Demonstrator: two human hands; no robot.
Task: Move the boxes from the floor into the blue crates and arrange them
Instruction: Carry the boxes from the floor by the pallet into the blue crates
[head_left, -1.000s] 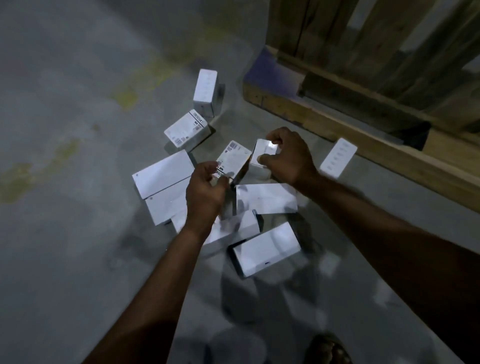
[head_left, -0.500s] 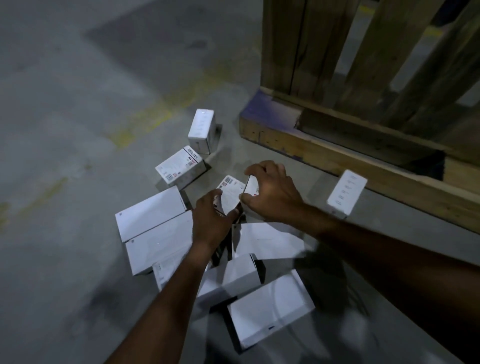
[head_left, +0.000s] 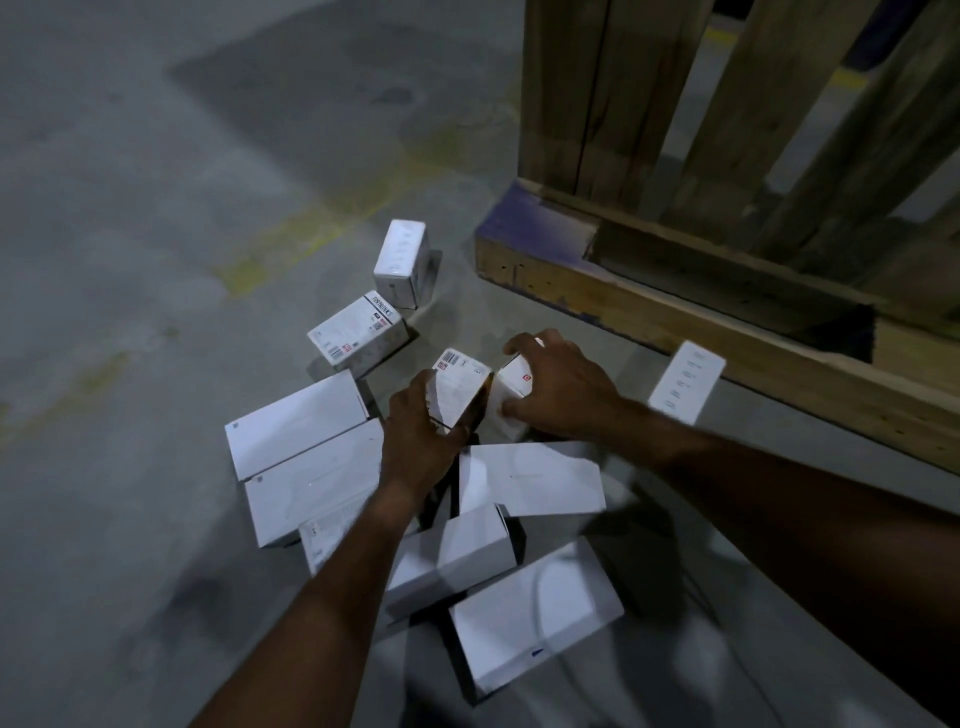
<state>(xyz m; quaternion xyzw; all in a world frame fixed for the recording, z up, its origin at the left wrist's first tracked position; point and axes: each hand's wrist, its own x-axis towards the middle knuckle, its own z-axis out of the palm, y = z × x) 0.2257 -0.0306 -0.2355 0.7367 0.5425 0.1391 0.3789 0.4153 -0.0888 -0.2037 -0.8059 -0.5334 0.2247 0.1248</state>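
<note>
White boxes (head_left: 535, 613) lie scattered on the concrete floor (head_left: 130, 364). Mid-pile, the left hand (head_left: 421, 436) grips a barcoded box (head_left: 460, 392), long axis running away, barcode end farthest. The right hand (head_left: 561, 395) clutches a smaller box (head_left: 511, 389) just beside it. A wooden pallet (head_left: 675, 312) stands beyond.

Hands on two small boxes, frame centre
Left hand (head_left: 415, 441) grips a barcoded box (head_left: 460, 387); right hand (head_left: 563, 392) grips its neighbour box (head_left: 511, 387); wooden pallet (head_left: 675, 317) upper right.
</note>
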